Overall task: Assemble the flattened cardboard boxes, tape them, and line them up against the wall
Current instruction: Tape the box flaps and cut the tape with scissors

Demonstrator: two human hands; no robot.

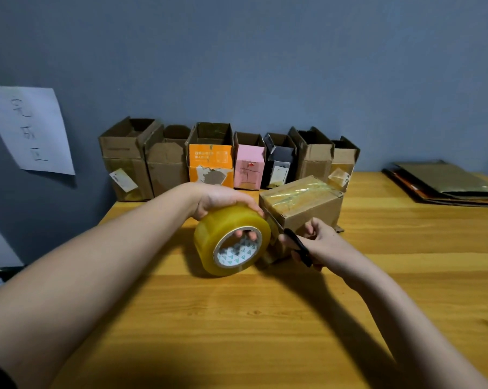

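at the near table edge, cutting tape off a sealed box

nearest, left hand [223, 200] curled round the tape roll [231, 240], right hand [318, 242] clamped on black scissors [297, 247]; taut strip between roll and cardboard box [300, 206], just beyond the fingers, long axis running back-right; further back, finished boxes [226, 158] against the wall.

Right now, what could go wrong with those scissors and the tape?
The scissors in the right hand sit close to the left hand fingers holding the tape roll, so a snip might nick them. The cut tape end could also snap back and stick to the roll, or pull the box crooked.
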